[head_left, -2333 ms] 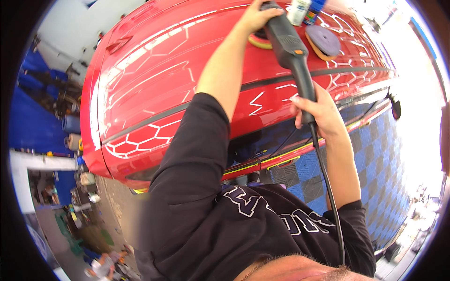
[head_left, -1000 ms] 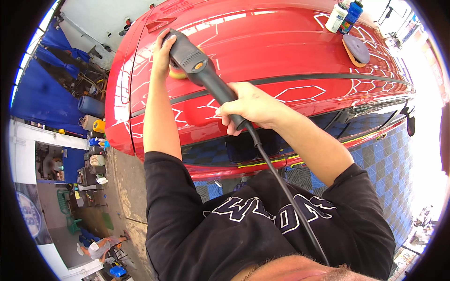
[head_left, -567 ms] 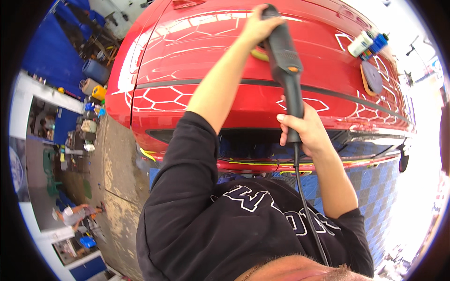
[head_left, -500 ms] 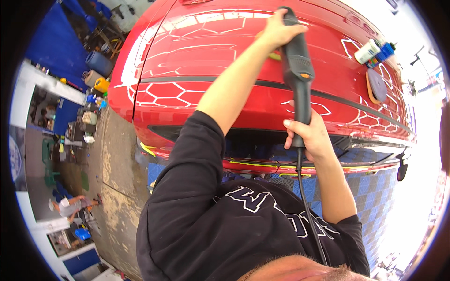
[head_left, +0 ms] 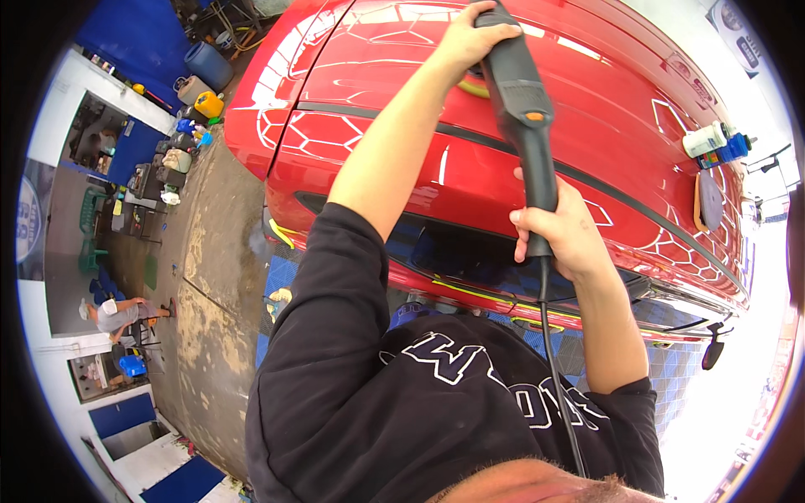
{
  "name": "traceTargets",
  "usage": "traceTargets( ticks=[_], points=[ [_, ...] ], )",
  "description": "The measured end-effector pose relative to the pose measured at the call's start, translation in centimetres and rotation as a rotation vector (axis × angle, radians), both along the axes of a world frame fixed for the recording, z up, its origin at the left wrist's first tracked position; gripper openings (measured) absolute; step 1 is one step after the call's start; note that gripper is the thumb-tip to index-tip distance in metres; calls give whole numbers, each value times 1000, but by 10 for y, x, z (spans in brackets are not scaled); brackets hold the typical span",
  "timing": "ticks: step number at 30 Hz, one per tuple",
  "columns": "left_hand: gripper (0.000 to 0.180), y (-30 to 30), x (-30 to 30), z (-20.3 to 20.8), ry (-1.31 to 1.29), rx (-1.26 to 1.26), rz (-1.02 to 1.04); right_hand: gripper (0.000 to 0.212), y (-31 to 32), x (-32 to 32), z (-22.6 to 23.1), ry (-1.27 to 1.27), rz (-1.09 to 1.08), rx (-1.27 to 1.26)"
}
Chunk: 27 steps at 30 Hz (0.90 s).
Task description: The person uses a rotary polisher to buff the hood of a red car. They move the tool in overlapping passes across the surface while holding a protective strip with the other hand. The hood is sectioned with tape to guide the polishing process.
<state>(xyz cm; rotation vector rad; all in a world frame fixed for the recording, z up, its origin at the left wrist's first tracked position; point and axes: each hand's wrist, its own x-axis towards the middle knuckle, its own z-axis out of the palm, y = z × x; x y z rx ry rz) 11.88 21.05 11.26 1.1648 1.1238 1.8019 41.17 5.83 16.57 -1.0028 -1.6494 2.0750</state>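
Note:
A black corded polisher (head_left: 517,88) with an orange button lies across the red car's roof (head_left: 394,84). My left hand (head_left: 478,38) grips its head end at the far side, fingers wrapped over the top. Around the rear handle, nearer to me, my right hand (head_left: 566,226) is closed, with the thumb across it. Part of a yellow-green pad (head_left: 475,87) shows beneath the polisher's left side; the rest is hidden under the tool. The black cord (head_left: 547,335) runs from the handle down over my shirt.
A white bottle (head_left: 703,139), a blue bottle (head_left: 734,148) and a round grey pad (head_left: 710,201) sit on the roof at the right. Dark trim (head_left: 478,137) runs along the roof. Jugs, including a yellow one (head_left: 209,104), and a seated person (head_left: 126,314) are off to the left.
The polisher and both hands have shifted left along the roof, and the tool slants more, its head end leaning left. The view has turned too. Both hands keep their grip.

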Motion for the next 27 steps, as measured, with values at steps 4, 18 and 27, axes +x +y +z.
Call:
traceTargets(
  ticks=[4,18,27],
  points=[
    [78,-46,-61,0,-8,-50,135,60,-1,-41,8,-23,135,9],
    [96,-94,-200,-5,-155,-49,367,15,30,-189,-6,33,275,41],
    [97,-48,-174,22,5,-212,340,20,88,-190,-15,71,253,47]
  ],
)
